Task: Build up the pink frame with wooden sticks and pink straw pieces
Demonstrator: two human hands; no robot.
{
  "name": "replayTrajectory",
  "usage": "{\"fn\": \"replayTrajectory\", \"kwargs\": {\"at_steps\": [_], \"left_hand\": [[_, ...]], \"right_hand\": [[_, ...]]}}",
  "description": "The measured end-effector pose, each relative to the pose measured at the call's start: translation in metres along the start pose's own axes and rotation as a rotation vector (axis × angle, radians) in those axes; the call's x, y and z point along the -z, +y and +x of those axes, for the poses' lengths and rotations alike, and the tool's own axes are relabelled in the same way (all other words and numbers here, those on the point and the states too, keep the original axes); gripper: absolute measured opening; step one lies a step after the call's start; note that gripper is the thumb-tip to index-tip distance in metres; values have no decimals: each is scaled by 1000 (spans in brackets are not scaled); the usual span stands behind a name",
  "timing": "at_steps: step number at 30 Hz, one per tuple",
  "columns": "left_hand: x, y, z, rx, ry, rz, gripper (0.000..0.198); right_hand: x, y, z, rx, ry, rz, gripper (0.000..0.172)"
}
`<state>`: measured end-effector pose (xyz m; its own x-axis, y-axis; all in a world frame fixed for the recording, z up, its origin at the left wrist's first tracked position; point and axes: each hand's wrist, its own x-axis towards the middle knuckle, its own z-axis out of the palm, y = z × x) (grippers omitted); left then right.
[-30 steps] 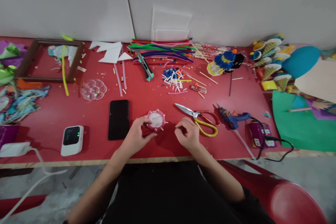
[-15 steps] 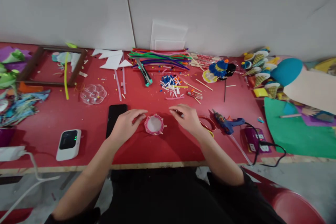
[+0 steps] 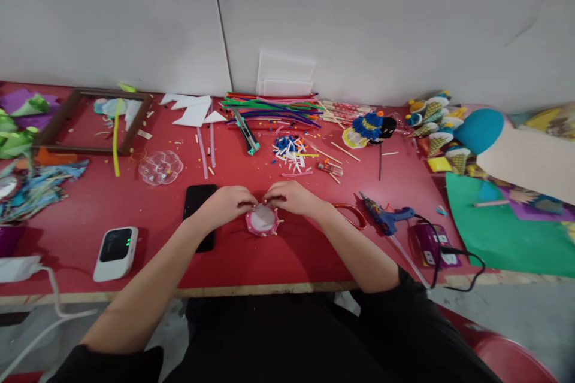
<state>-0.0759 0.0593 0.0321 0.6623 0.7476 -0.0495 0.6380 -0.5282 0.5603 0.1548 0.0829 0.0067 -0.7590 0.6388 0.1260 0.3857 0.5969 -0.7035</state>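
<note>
A small pink craft ring [image 3: 262, 232] with a pale round centre lies on the red table, and short pale stick ends jut from its side. At its far left rim, my left hand [image 3: 231, 203] has its fingertips closed in a pinch. My right hand [image 3: 291, 196] is pinched at the far right rim, its fingertips almost meeting those of the left. Anything small between the right fingertips is hidden. A black phone [image 3: 197, 197] lies partly under my left forearm. Red-handled scissors [image 3: 353, 214] rest beside my right forearm.
A blue glue gun [image 3: 389, 218] with its black cord lies to the right. Farther back are a utility knife [image 3: 245, 131], coloured pipe cleaners [image 3: 274, 109] and cut scraps [image 3: 291, 149]. To the left are a white device [image 3: 115, 254] and a clear flower-shaped tray [image 3: 160, 167].
Both hands have moved inward to the far rim of the pink ring, the right one travelling left farther. Earlier they were apart on either side of it. The view has shifted slightly.
</note>
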Motion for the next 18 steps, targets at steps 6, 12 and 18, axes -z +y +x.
{"fn": "replayTrajectory", "kwargs": {"at_steps": [6,12,18], "left_hand": [[-6,-4,1,2,-12,18,17],[-7,-3,0,37,-5,-13,14],[-5,0,-1,79,11,-63,13]], "right_hand": [[0,-3,3,-11,-19,3,17],[0,-1,2,-24,-28,29,15],[0,1,1,-41,-40,48,15]]}}
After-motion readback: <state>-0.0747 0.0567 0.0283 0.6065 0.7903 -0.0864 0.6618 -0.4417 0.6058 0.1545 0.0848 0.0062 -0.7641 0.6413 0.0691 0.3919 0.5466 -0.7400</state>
